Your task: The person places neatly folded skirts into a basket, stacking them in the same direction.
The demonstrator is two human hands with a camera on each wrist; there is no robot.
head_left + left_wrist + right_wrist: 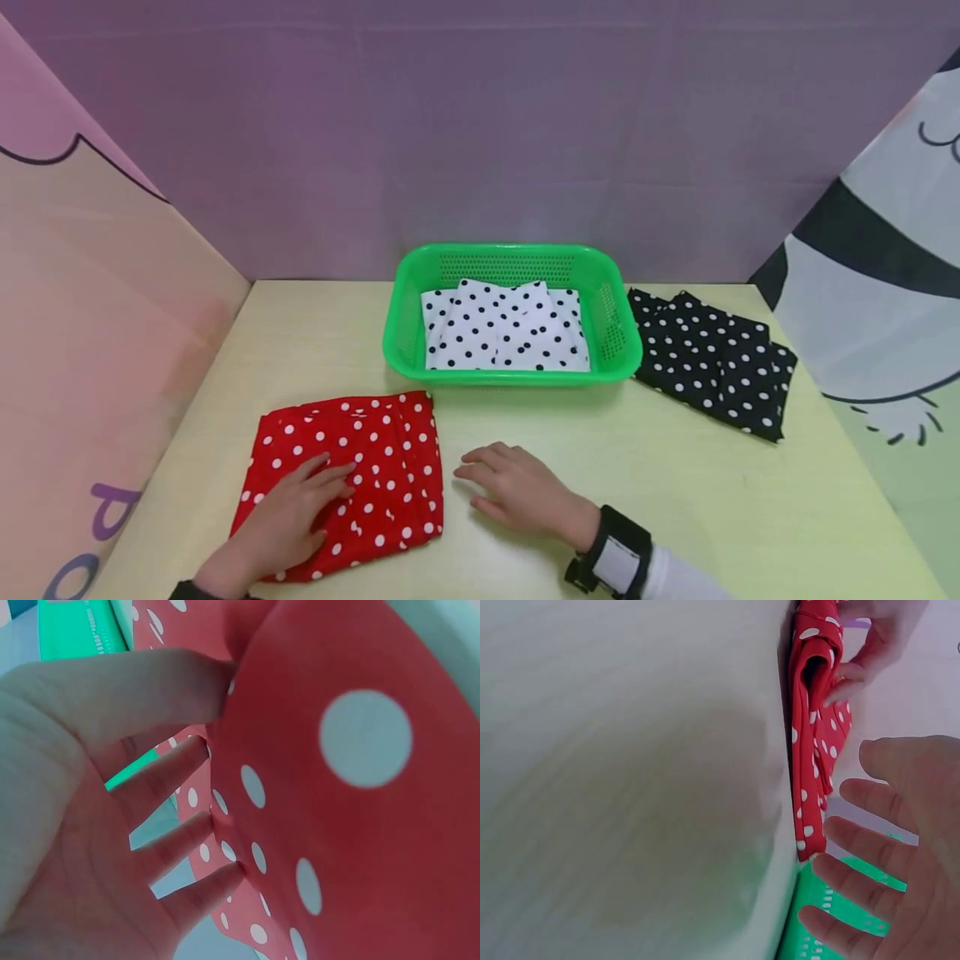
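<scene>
Nearest us, our left hand (288,512) lay flat with straight fingers on the folded red cloth (352,475) at the desk's (675,500) near left. Our right hand (517,492) rested open just right of it, touching only desk.

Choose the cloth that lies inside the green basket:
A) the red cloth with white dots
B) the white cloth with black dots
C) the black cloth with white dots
B: the white cloth with black dots lies folded inside the green basket, as the head view shows.
</scene>
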